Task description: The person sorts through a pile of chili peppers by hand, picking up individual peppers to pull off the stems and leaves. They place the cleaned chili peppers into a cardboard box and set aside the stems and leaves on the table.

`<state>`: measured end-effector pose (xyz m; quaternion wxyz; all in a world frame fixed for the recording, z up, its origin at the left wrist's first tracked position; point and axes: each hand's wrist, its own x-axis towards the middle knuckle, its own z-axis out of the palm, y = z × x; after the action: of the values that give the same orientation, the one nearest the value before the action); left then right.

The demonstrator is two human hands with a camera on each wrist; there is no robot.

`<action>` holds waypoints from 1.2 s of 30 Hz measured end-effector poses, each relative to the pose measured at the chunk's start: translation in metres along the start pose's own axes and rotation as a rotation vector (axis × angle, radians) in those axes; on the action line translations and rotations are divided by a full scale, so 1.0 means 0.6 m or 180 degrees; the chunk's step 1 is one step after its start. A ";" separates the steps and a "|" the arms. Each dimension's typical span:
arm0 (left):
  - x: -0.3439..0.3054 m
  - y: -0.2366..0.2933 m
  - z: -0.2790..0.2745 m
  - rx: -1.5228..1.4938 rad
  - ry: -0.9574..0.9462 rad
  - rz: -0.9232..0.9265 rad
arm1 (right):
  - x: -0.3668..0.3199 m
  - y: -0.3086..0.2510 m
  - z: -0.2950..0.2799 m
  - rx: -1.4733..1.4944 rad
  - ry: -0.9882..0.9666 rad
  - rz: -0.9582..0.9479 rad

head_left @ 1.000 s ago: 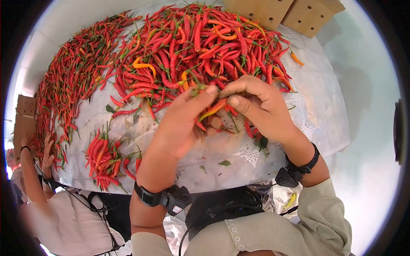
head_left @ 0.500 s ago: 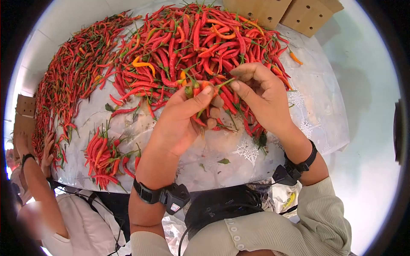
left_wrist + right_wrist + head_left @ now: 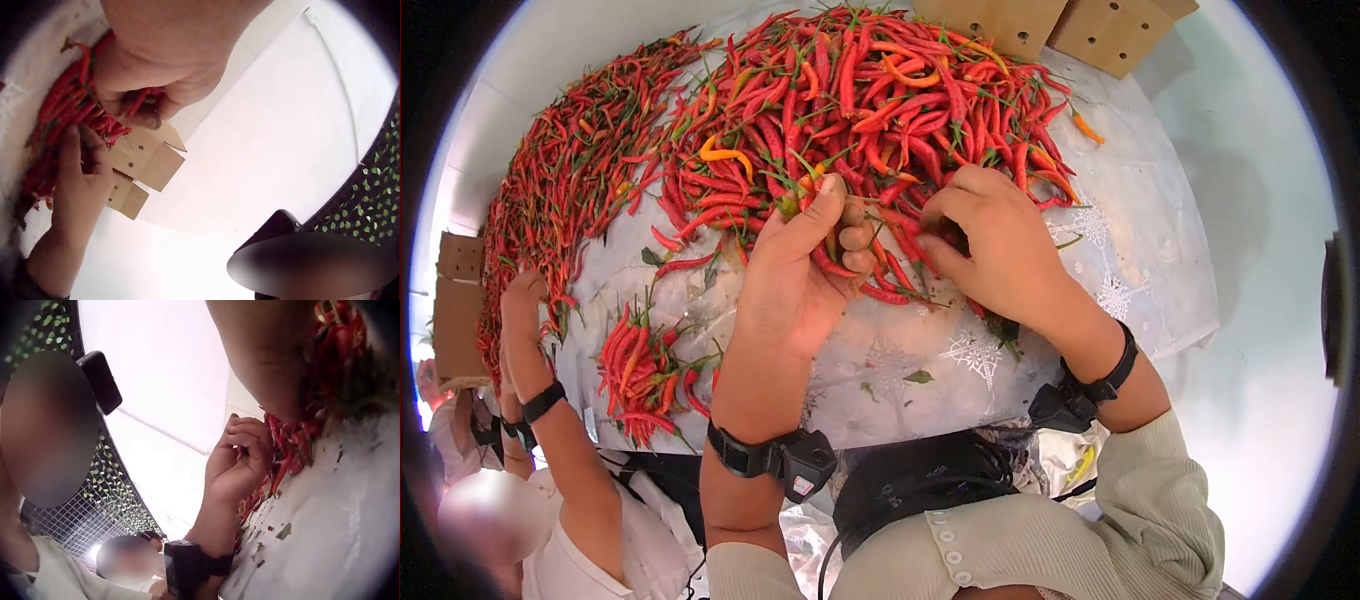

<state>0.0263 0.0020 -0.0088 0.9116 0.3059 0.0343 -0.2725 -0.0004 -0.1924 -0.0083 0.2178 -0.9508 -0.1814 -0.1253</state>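
Observation:
My left hand (image 3: 795,265) holds several red chillies (image 3: 828,262) between thumb and curled fingers, their green stems sticking up past the thumb. The left wrist view shows red chillies (image 3: 145,100) inside that left hand (image 3: 162,69). My right hand (image 3: 1010,250) is at the front edge of the large chilli pile (image 3: 900,110), its fingers bent down among red chillies; whether it pinches one is hidden. In the right wrist view, the left hand (image 3: 237,462) appears beyond the blurred right hand (image 3: 269,356).
A small chilli bunch (image 3: 635,365) lies at front left on the pale tablecloth (image 3: 880,400). Another long pile (image 3: 580,150) spreads along the left, where another person's arms (image 3: 565,440) reach. Cardboard boxes (image 3: 1115,35) stand at the back right and far left.
My hands have moved apart, the left shifting left with its chillies. The stem earlier between my right fingertips is no longer seen there; that hand has turned downward. The other person's arm has moved.

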 end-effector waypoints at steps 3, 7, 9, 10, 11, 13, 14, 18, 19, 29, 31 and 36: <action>0.002 -0.002 -0.004 0.0064 0.0048 0.0040 | 0.000 0.000 0.000 0.0247 0.0015 -0.0281; 0.004 -0.001 -0.007 0.0041 0.0195 0.0066 | 0.001 -0.003 0.008 0.0462 0.0302 -0.0471; 0.005 0.001 -0.010 0.0043 0.0237 0.0021 | 0.003 -0.004 0.004 0.0705 0.0554 -0.0449; 0.005 0.004 -0.010 0.0064 0.0284 -0.0025 | 0.006 -0.006 -0.002 0.0858 0.0723 -0.0410; 0.004 0.005 -0.010 0.0084 0.0333 -0.0071 | 0.008 -0.009 -0.007 0.1011 0.0889 -0.0371; 0.001 0.005 0.000 0.0427 0.0487 -0.0098 | 0.002 -0.022 -0.022 0.1247 0.0856 -0.0221; 0.000 0.004 0.005 0.0598 0.0566 -0.0110 | 0.000 -0.025 -0.026 0.1365 0.0837 -0.0146; -0.005 -0.003 0.017 0.0803 0.0238 -0.0326 | 0.005 -0.016 -0.012 0.1258 0.1033 -0.0754; -0.006 -0.004 0.021 0.0879 0.0230 -0.0347 | 0.004 -0.018 -0.012 0.1312 0.1019 -0.0695; -0.006 -0.014 0.022 0.0730 0.0167 -0.0258 | 0.013 -0.006 0.004 0.1077 0.1076 -0.1491; -0.005 -0.009 0.015 0.0571 0.0151 -0.0253 | 0.013 -0.004 -0.004 0.0898 0.1192 -0.1235; -0.005 0.001 0.002 0.0344 0.0046 0.0095 | 0.011 0.001 -0.010 0.0497 0.1214 -0.0318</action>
<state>0.0242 0.0029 -0.0067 0.8974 0.3571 0.0216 -0.2581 0.0046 -0.1937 -0.0010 0.3147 -0.8799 -0.1930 -0.2992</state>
